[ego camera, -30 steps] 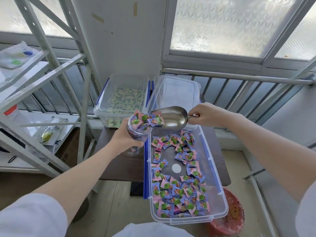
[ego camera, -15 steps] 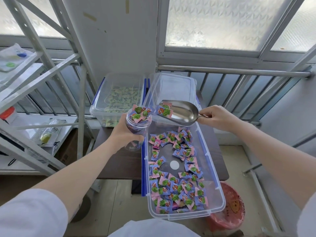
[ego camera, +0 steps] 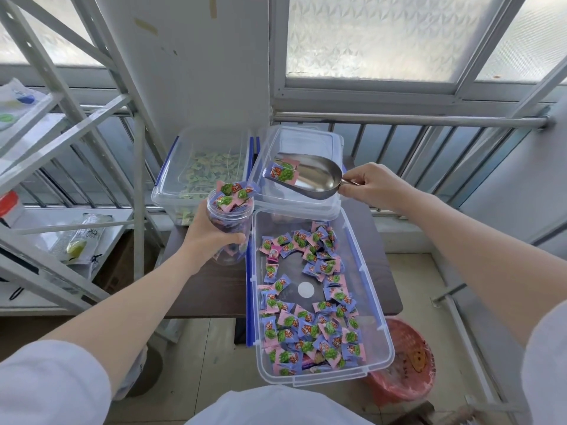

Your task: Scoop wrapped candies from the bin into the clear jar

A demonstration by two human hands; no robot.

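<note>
My left hand (ego camera: pixel 211 237) grips a clear jar (ego camera: pixel 230 216), upright just left of the bin, heaped to its mouth with pink and purple wrapped candies (ego camera: pixel 234 193). My right hand (ego camera: pixel 372 187) holds the handle of a metal scoop (ego camera: pixel 310 179) above the bin's far end, up and to the right of the jar. Two candies (ego camera: pixel 282 171) lie at the scoop's front lip. The clear bin (ego camera: pixel 365 271) with blue clips holds several more wrapped candies (ego camera: pixel 306 326), mostly in its near half.
A second clear bin (ego camera: pixel 171 167) with green candies stands behind the jar. A clear lid (ego camera: pixel 306 139) leans behind the scoop. The bins rest on a dark table (ego camera: pixel 208 286). A metal shelf frame (ego camera: pixel 92 124) is on the left, a red basket (ego camera: pixel 408 363) on the floor at right.
The scoop has pulled back to the right, away from the jar's mouth, with two candies left in it. The jar stays in my left hand, heaped full.
</note>
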